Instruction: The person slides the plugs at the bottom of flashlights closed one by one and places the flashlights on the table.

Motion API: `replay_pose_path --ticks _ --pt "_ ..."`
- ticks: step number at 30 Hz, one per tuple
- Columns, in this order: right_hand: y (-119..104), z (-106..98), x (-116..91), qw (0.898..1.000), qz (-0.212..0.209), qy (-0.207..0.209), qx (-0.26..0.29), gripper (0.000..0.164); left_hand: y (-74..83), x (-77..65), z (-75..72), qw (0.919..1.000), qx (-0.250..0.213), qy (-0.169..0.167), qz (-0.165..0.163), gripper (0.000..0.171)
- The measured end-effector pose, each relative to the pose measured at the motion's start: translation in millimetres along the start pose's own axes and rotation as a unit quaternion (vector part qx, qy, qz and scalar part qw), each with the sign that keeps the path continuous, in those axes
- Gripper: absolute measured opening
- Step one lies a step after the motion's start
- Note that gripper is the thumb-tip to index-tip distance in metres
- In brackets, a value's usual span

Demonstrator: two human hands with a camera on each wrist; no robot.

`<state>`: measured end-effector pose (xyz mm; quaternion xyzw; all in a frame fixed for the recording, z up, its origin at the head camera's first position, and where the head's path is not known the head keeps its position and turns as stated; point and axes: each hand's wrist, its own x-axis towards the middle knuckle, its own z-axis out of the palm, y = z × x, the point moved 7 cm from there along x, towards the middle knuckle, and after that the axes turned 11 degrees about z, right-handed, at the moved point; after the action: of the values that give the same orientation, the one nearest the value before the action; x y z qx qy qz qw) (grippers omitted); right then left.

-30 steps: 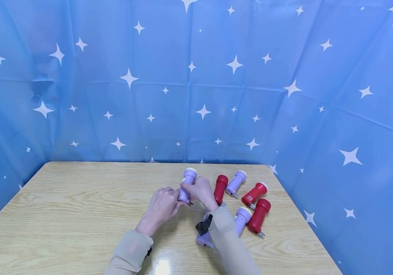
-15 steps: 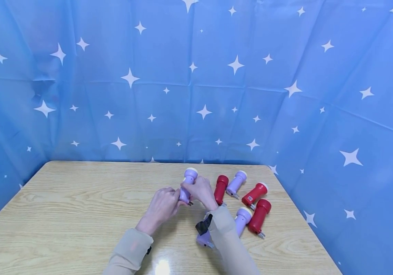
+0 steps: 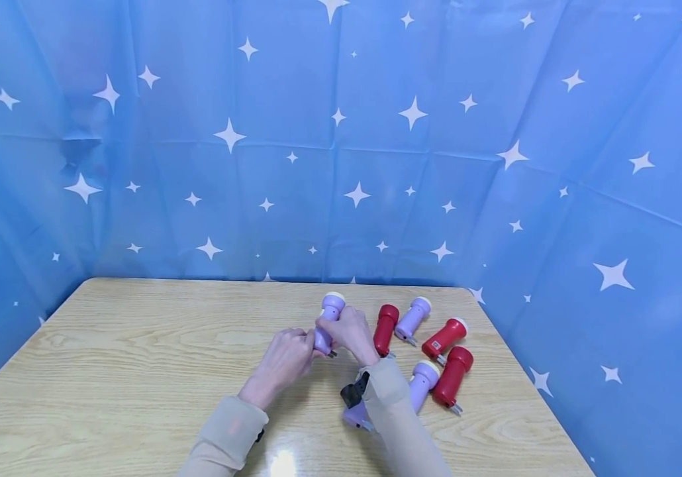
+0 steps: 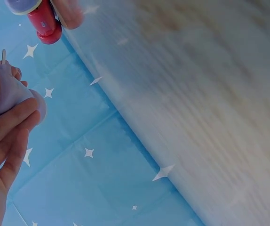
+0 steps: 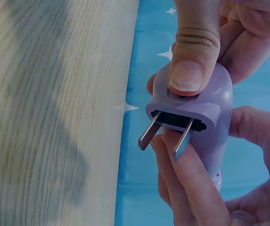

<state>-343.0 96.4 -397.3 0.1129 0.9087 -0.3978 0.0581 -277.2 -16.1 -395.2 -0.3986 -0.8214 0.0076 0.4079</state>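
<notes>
Both hands are on a light purple plug-in flashlight [image 3: 333, 303], held above the table with its pale lens end pointing away. My left hand [image 3: 286, 358] grips its lower end from the left. From the right, my right hand [image 3: 349, 332] holds the body, thumb across it. In the right wrist view two metal plug prongs [image 5: 184, 139] stick out of a slot in the flashlight's end, and one thumb [image 5: 194, 61] presses just above that slot. The left wrist view shows fingers [image 4: 15, 122] wrapped along the purple body, which is partly cut off there.
To the right lie red flashlights [image 3: 385, 329] and purple flashlights [image 3: 412, 319], several with prongs out. One purple flashlight [image 3: 355, 417] is partly covered by the right forearm, as is another purple flashlight [image 3: 426, 372]. A blue starry curtain [image 3: 293, 179] borders the wooden table [image 3: 126, 371].
The head view has shifted very slightly. Both hands keep the same hold on the purple flashlight, with no other visible movement.
</notes>
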Motion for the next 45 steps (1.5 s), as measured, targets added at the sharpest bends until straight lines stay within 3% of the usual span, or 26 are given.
replay_pose_path --ticks 12,27,45 --pt "1.0 -1.9 0.6 1.000 -0.006 0.011 -0.009 0.035 4.2 0.9 3.6 0.9998 0.010 -0.004 0.017 0.034" --pt "2.1 -4.0 0.6 1.000 -0.010 0.017 -0.015 0.033 4.2 1.1 5.1 0.9996 -0.003 -0.021 0.019 0.020" --pt "3.4 -4.2 1.1 0.999 -0.010 0.025 -0.023 0.034 5.9 -1.9 7.9 0.9963 -0.039 -0.074 0.018 0.041"
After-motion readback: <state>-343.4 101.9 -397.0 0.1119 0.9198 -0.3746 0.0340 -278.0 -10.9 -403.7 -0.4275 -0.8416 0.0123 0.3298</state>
